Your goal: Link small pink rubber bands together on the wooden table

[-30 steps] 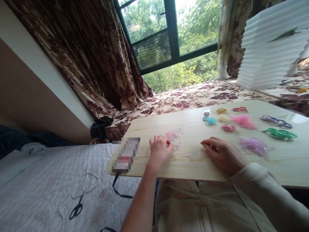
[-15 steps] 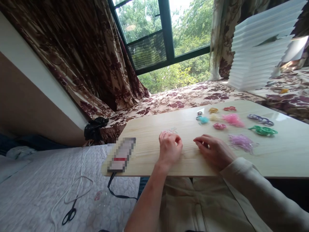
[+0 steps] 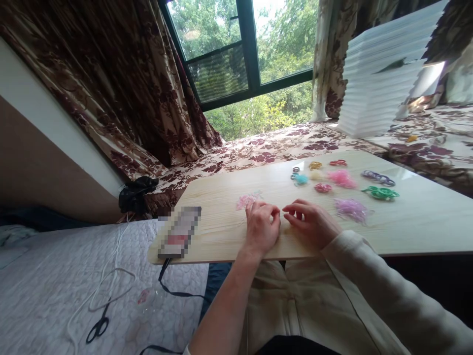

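My left hand (image 3: 261, 228) rests over the wooden board tabletop, its fingers curled and the thumb pressed toward the index finger. Anything pinched there is too small to make out. Facing it across a narrow gap is my right hand (image 3: 314, 223), thumb and fingertips drawn together; what they hold, if anything, cannot be made out. Just beyond my left fingers lies a loose scatter of small pale pink and clear pieces (image 3: 248, 199). A pile of thin purple strands or bands (image 3: 352, 209) lies right of my right hand, with a bright pink pile (image 3: 342, 178) behind it.
Several small coloured bundles, among them a green one (image 3: 381, 192) and a dark purple one (image 3: 377, 178), lie on the board (image 3: 218, 197). A blurred-out phone-like device (image 3: 180, 232) sits at the left edge. Black scissors (image 3: 97, 329) and a white cable rest on the quilt.
My hands have come closer together, the right moving left. My left hand has moved off the pale pink pieces, which now show more fully. The view has shifted slightly.
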The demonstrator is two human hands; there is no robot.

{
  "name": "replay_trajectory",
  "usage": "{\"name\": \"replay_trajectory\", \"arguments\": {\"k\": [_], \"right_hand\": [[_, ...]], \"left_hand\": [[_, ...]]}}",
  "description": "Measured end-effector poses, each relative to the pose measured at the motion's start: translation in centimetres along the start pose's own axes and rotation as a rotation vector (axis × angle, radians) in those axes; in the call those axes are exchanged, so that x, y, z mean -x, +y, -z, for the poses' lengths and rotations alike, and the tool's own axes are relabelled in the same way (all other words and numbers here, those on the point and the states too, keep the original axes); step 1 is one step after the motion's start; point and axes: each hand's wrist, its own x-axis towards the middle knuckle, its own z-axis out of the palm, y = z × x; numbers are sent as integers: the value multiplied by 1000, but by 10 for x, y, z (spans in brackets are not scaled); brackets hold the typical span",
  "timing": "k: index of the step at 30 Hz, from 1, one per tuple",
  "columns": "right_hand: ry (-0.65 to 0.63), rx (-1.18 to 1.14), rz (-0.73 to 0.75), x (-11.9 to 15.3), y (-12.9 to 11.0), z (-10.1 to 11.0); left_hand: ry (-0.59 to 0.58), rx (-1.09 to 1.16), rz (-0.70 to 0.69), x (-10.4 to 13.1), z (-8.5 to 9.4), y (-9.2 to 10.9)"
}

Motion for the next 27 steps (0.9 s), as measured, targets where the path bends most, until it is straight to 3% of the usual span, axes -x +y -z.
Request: {"name": "replay_trajectory", "arguments": {"k": [13,19,24,27], "right_hand": [[-42,25,1,0,-2,4],[-11,77,-7,2,-6,7],[-33,264,35,-2,-15,51],[-66,476,13,-27,-4,90]], "left_hand": [[21,27,0,1,0,-2],[110,-37,70,1,-1,-6],[145,-71,81,2,-3,-8],[151,-89,80,2,-6,-9]]}}
